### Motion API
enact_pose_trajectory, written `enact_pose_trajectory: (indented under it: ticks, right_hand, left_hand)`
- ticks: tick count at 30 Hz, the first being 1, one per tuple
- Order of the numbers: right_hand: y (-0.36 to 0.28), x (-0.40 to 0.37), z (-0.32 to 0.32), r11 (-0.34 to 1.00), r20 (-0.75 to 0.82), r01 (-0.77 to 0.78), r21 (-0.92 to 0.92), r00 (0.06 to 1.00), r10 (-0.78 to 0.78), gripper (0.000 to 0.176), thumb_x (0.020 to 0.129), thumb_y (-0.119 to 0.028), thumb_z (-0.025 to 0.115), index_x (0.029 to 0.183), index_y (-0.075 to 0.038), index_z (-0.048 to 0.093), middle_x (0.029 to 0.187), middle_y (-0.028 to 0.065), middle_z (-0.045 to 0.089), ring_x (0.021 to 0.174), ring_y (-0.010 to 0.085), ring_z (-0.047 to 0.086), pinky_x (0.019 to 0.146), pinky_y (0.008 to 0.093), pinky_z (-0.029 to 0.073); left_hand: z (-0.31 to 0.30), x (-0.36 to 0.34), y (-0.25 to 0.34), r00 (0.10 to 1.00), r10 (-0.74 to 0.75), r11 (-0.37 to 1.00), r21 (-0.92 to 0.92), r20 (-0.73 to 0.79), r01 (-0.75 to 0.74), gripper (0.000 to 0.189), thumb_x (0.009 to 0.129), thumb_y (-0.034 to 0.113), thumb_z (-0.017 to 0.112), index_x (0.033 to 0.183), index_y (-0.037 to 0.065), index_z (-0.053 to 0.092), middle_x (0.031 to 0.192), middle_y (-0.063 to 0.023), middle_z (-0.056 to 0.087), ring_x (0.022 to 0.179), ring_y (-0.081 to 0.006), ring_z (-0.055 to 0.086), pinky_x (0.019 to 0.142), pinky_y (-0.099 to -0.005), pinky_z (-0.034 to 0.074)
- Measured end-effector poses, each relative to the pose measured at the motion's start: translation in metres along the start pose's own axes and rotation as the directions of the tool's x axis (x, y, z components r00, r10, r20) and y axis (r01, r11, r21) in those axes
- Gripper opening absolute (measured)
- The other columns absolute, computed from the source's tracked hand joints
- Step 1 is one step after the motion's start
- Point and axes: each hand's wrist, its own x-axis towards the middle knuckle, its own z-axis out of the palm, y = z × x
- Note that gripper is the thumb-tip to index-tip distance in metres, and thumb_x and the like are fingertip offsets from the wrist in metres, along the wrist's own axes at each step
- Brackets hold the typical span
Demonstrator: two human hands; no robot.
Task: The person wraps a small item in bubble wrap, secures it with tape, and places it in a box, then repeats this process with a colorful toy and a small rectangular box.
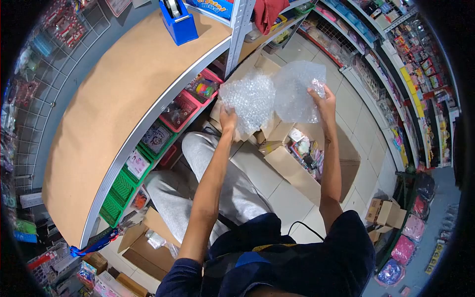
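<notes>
A clear sheet of bubble wrap (250, 99) hangs from my left hand (228, 119), whose fingers are closed on its lower left edge. In my right hand (324, 101) is a second, flatter piece of bubble wrap (298, 89), pinched at its right side. The two pieces meet or overlap between my hands; whether they are joined I cannot tell. Below them stands an open cardboard box (292, 171) with small packaged goods (306, 151) inside. Another open carton shows partly behind the left piece.
A wooden tabletop (128, 74) curves along the left, bearing a blue tape dispenser (179, 24). Green baskets (118, 193) and pink baskets (184, 106) sit under its edge. Stocked shelves (381, 84) line the right. An open carton (143, 252) lies at lower left.
</notes>
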Motion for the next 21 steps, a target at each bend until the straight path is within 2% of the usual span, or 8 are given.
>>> enact_pose_trajectory:
  ticks: [4, 7, 11, 12, 15, 18, 19, 21]
  right_hand:
    - [-0.007, -0.006, 0.012, 0.997, -0.114, 0.065, 0.04, 0.992, -0.06, 0.032, 0.087, -0.019, 0.077, 0.111, 0.001, 0.069, 0.099, 0.0052, 0.07, 0.089, 0.0111, 0.062, 0.081, 0.0262, 0.048]
    - [-0.017, -0.014, 0.025, 0.979, -0.155, 0.204, -0.006, 0.967, -0.203, 0.031, 0.088, -0.02, 0.076, 0.11, 0.001, 0.07, 0.098, 0.0045, 0.069, 0.089, 0.0112, 0.062, 0.081, 0.0261, 0.048]
    - [-0.031, -0.033, 0.041, 0.978, -0.177, 0.21, 0.01, 0.963, -0.205, 0.027, 0.09, -0.019, 0.074, 0.109, 0.0, 0.07, 0.098, 0.0041, 0.069, 0.091, 0.0114, 0.062, 0.082, 0.0262, 0.048]
    - [-0.033, -0.038, 0.045, 0.975, -0.17, 0.219, -0.029, 0.96, -0.221, 0.024, 0.091, -0.017, 0.073, 0.108, 0.0, 0.07, 0.099, 0.0045, 0.069, 0.093, 0.0122, 0.062, 0.083, 0.0268, 0.048]
    - [-0.034, -0.053, 0.061, 0.908, -0.129, 0.371, -0.193, 0.908, -0.398, 0.019, 0.091, -0.011, 0.069, 0.108, -0.003, 0.071, 0.105, 0.0072, 0.07, 0.099, 0.0176, 0.064, 0.085, 0.0294, 0.049]
    - [-0.04, -0.079, 0.089, 0.807, -0.007, 0.525, -0.272, 0.837, -0.547, 0.022, 0.087, -0.005, 0.066, 0.109, -0.007, 0.071, 0.115, 0.0103, 0.068, 0.106, 0.0249, 0.064, 0.089, 0.0342, 0.048]
    - [-0.043, -0.091, 0.1, 0.775, 0.041, 0.567, -0.278, 0.813, -0.58, 0.025, 0.086, -0.003, 0.065, 0.11, -0.008, 0.071, 0.118, 0.0112, 0.067, 0.109, 0.0275, 0.064, 0.091, 0.0361, 0.047]
    - [-0.047, -0.116, 0.123, 0.629, 0.231, 0.643, -0.437, 0.756, -0.612, 0.032, 0.081, -0.003, 0.065, 0.112, -0.01, 0.07, 0.124, 0.011, 0.064, 0.115, 0.0302, 0.061, 0.097, 0.0411, 0.043]
  left_hand:
    - [-0.004, 0.001, -0.023, 0.956, -0.29, 0.941, -0.193, -0.041, 0.277, 0.02, 0.096, 0.003, 0.051, 0.115, 0.007, 0.057, 0.096, -0.0072, 0.063, 0.089, -0.0189, 0.06, 0.072, -0.0342, 0.051]
    - [0.004, 0.0, -0.02, 0.913, -0.382, 0.811, -0.525, -0.141, 0.258, 0.023, 0.094, 0.001, 0.052, 0.114, 0.011, 0.053, 0.093, -0.0049, 0.059, 0.079, -0.0161, 0.058, 0.061, -0.0322, 0.049]
    - [0.009, -0.003, -0.024, 0.918, -0.382, 0.804, -0.529, -0.106, 0.274, 0.044, 0.091, 0.006, 0.065, 0.129, 0.012, 0.043, 0.112, -0.0098, 0.056, 0.088, -0.0188, 0.058, 0.069, -0.0339, 0.052]
    - [0.006, 0.006, -0.035, 0.932, -0.35, 0.882, -0.368, -0.095, 0.293, 0.058, 0.088, 0.008, 0.07, 0.136, 0.012, 0.038, 0.125, -0.0137, 0.053, 0.102, -0.0247, 0.058, 0.084, -0.0388, 0.052]
    - [-0.003, -0.027, 0.028, 0.937, -0.074, 0.963, 0.219, -0.342, 0.156, 0.065, 0.087, 0.012, 0.072, 0.141, 0.008, 0.036, 0.135, -0.0158, 0.049, 0.117, -0.0296, 0.055, 0.101, -0.0438, 0.044]
    - [-0.024, -0.03, 0.03, 0.947, 0.196, 0.944, 0.311, -0.255, -0.111, 0.079, 0.087, 0.033, 0.077, 0.147, 0.007, 0.033, 0.147, -0.0173, 0.042, 0.136, -0.0308, 0.043, 0.113, -0.0454, 0.033]
    - [-0.029, -0.044, 0.048, 0.991, 0.118, 0.993, 0.035, -0.065, -0.116, 0.084, 0.087, 0.041, 0.076, 0.15, 0.007, 0.031, 0.15, -0.0166, 0.04, 0.14, -0.0297, 0.039, 0.115, -0.0447, 0.03]
    - [-0.043, -0.094, 0.103, 0.934, 0.114, 0.878, -0.474, 0.338, 0.065, 0.095, 0.086, 0.055, 0.073, 0.154, 0.008, 0.027, 0.154, -0.0152, 0.036, 0.146, -0.0274, 0.031, 0.119, -0.0434, 0.024]
